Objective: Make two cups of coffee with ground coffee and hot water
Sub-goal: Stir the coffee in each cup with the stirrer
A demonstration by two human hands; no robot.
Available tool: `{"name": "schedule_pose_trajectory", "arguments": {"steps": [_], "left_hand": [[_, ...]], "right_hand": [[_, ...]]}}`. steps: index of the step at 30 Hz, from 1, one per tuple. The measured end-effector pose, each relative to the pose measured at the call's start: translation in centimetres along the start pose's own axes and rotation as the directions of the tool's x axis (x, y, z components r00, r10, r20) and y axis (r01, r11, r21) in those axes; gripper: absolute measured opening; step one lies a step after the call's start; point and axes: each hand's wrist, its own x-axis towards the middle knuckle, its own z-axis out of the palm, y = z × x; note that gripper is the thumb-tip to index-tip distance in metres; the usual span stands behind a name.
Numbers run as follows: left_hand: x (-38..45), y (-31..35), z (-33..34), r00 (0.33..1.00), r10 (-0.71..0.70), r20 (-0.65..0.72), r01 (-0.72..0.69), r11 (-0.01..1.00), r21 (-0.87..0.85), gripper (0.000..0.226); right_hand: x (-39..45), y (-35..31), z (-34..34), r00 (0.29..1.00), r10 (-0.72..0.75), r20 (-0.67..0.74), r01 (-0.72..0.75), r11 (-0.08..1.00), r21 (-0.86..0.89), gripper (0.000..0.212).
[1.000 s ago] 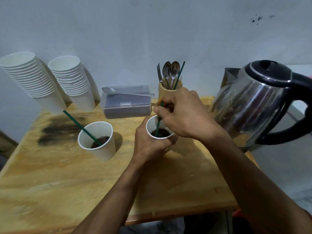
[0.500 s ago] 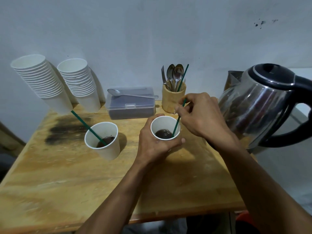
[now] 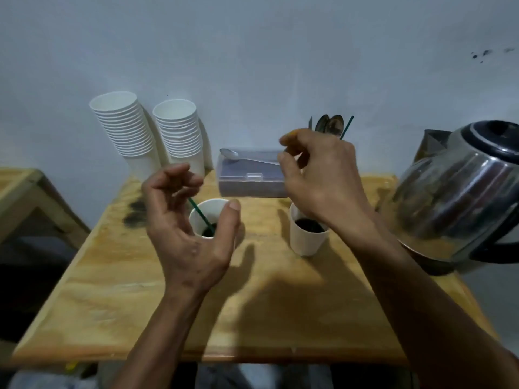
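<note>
Hiding holder: right hand, grip unclear | left hand loosely curled, empty

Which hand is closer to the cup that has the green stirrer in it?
Left. The left hand hovers open right in front of the cup with the green stirrer, partly covering it. The right hand is raised off to the right, above the other cup.

Pale blue-grey wall with dark specks, worn wooden table, second wooden surface at left
</note>
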Motion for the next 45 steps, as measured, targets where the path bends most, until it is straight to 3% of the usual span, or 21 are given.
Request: {"name": "schedule_pose_trajectory", "arguments": {"steps": [2,4,8,12,16,23,27,32,38,45], "left_hand": [[0.2,-1.5,-2.7,0.998,-0.058,-0.034,0.060,0.997,0.045,0.065],[-0.3,-3.1,-4.3,0.976,-0.212,0.044,0.211,0.977,0.039,0.077],[-1.6,-5.6,-5.7,0.814,-0.473,0.337,0.434,0.881,0.187,0.106],[-2.4,-7.5,-4.7,0.750,-0.581,0.317,0.554,0.813,0.181,0.106],[-1.9,-8.2,-3.7,0.769,-0.563,0.303,0.541,0.826,0.161,0.083],[-1.0,-7.3,-2.9,0.810,-0.504,0.299,0.497,0.861,0.105,0.061],[-1.1,-7.0,-2.7,0.816,-0.485,0.316,0.480,0.872,0.098,0.063],[-1.3,-7.0,-2.4,0.816,-0.513,0.266,0.512,0.855,0.079,0.067],[-1.4,-7.3,-2.4,0.807,-0.530,0.261,0.532,0.844,0.071,0.063],[-1.2,-6.9,-2.3,0.803,-0.542,0.249,0.541,0.837,0.078,0.072]], "right_hand": [[0.2,-2.0,2.1,0.996,-0.029,0.089,0.025,0.999,0.042,0.024],[0.5,-3.0,4.2,0.975,-0.051,0.218,0.041,0.998,0.051,0.025],[1.5,-4.8,8.3,0.887,-0.055,0.458,0.056,0.998,0.012,0.044],[1.8,-5.8,10.7,0.835,-0.042,0.548,0.021,0.999,0.044,0.044],[1.8,-5.8,11.1,0.839,-0.069,0.540,0.010,0.994,0.110,0.014],[0.9,-4.9,8.2,0.880,-0.111,0.462,0.063,0.991,0.118,0.005],[0.6,-5.0,7.7,0.881,-0.140,0.452,0.077,0.985,0.153,0.014],[0.3,-4.7,6.7,0.875,-0.144,0.463,0.164,0.986,-0.002,0.018],[0.3,-5.5,6.4,0.830,-0.151,0.537,0.134,0.988,0.071,0.026],[0.3,-5.2,5.8,0.839,-0.127,0.529,0.204,0.975,-0.088,0.024]]}}
